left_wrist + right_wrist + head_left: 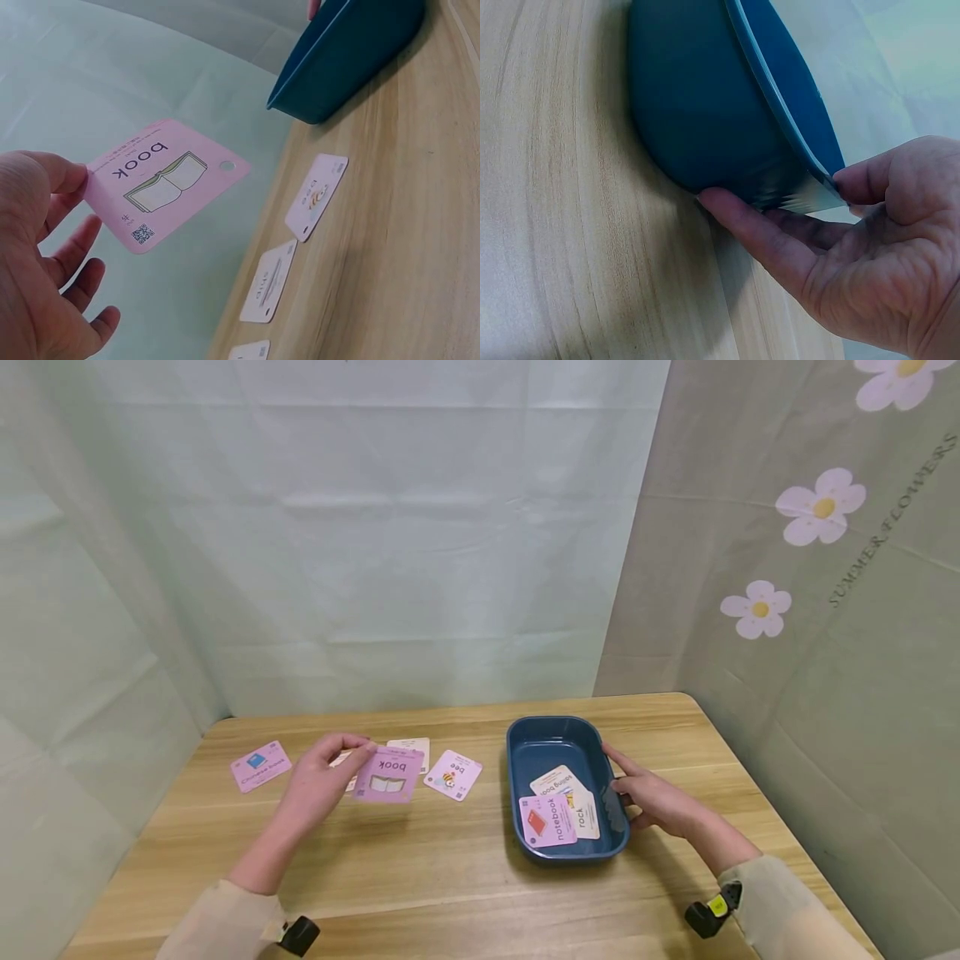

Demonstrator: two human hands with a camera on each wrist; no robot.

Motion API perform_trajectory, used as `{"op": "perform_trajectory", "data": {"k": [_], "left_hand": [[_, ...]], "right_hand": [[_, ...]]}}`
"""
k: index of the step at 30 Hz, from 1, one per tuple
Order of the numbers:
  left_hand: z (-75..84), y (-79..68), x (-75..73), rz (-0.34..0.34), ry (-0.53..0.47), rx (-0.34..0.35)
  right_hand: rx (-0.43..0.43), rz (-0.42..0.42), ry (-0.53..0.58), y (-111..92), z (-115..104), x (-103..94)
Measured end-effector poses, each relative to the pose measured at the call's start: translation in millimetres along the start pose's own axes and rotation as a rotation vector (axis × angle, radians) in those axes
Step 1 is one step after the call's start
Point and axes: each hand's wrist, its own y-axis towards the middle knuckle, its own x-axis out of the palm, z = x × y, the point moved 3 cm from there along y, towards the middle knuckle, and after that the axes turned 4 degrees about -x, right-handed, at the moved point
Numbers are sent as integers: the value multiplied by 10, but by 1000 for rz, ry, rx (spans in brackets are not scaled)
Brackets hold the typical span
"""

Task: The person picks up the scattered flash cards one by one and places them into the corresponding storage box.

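Cards lie in two groups on the wooden table [450, 868]. The left hand [318, 781] pinches one pink "book" card [387, 774] by its edge between thumb and forefinger, lifted clear of the tabletop with the other fingers loosely spread below it. Behind and beside it, three cards lie flat in plain sight: a pink "Chinese book" card [260, 766] off to the left, a pale card [412, 749] partly hidden behind the held one, and a pink "bee" card [453, 774] just to the right. A sliver of a further pale card may show by the left fingers, though it is too covered to count surely. To the right stands one dark blue tray [558, 739], holding three overlapping cards: a pink "notebook" card [547, 819] on top, a white "rock" card [584, 816] beside it, and a white card [557, 781] tucked behind both. The right hand [656, 802] grips the tray's right rim, thumb on the lip and fingers curled under its outer wall, as the right wrist view shows plainly.
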Motion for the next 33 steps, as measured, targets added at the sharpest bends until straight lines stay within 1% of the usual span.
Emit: {"op": "perform_trajectory", "data": {"k": [6,11,14,20,27,33], "left_hand": [[28,20,18,11,-13,19],[92,44,46,26,-8,57],[144,58,68,29,-24,85],[206,75,128,19,-67,132],[240,110,196,29,-87,150],[312,131,296,34,-120,174]], "right_hand": [[1,-1,3,4,3,-3],[4,3,-1,1,-4,-2],[6,6,-7,-1,-10,1],[7,11,-5,1,-14,4],[5,12,4,3,-17,4],[7,12,4,11,-1,2]]}}
